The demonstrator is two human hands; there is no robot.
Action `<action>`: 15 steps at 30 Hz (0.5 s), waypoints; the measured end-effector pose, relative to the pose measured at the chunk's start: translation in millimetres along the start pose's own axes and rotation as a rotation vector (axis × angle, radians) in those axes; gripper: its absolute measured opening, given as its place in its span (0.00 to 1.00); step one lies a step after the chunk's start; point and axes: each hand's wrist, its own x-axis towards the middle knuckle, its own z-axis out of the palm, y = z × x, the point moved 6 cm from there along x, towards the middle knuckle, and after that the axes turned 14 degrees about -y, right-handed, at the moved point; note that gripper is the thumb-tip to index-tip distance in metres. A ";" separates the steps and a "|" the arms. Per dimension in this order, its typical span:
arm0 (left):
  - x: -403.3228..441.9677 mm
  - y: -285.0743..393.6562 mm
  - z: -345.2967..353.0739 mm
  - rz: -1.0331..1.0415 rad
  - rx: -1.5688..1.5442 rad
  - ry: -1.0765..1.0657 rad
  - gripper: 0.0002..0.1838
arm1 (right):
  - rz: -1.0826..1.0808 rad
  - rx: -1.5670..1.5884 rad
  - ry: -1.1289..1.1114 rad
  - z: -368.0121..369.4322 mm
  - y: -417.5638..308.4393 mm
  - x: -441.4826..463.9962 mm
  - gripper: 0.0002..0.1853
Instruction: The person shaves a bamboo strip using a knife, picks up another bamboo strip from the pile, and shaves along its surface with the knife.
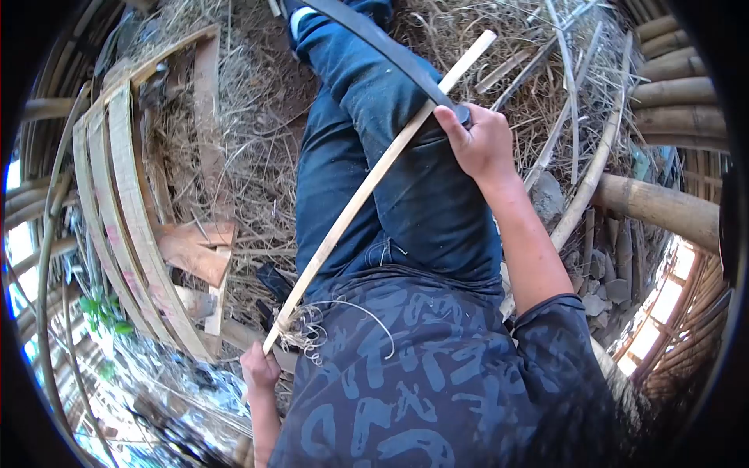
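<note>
A long pale bamboo strip (355,204) lies slantwise across my jeans, from beside my left hip up past my right knee. My left hand (260,368) is closed around its lower end. Thin curled shavings (303,329) hang from the strip just above that hand. My right hand (482,140) is closed at the near end of a long dark blade (378,39), which looks like a machete. The blade crosses the strip by my knee and runs off the top of the view. Most of its handle is hidden by my fingers.
Several flat wooden slats (129,156) stand in a frame at left, with a short board (193,253) beside them. Shavings and straw (261,117) cover the ground. Thick bamboo poles (663,207) and a pale curved stick (597,175) are at right, near stone pieces (605,288).
</note>
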 end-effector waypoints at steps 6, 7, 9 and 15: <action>-21.7 -22.7 15.7 0.020 -0.018 -0.003 0.01 | 0.016 -0.008 -0.008 -3.9 -3.1 -4.0 0.41; -29.2 -31.2 13.7 0.006 0.016 0.010 0.01 | 0.035 0.008 0.002 -4.1 -0.7 -4.3 0.41; -45.6 -41.8 10.8 -0.003 0.060 0.027 0.01 | 0.078 0.070 -0.013 -1.9 2.4 -3.1 0.42; -76.5 -60.7 0.7 -0.007 0.118 0.080 0.02 | 0.135 0.074 -0.019 -3.7 6.3 -0.5 0.43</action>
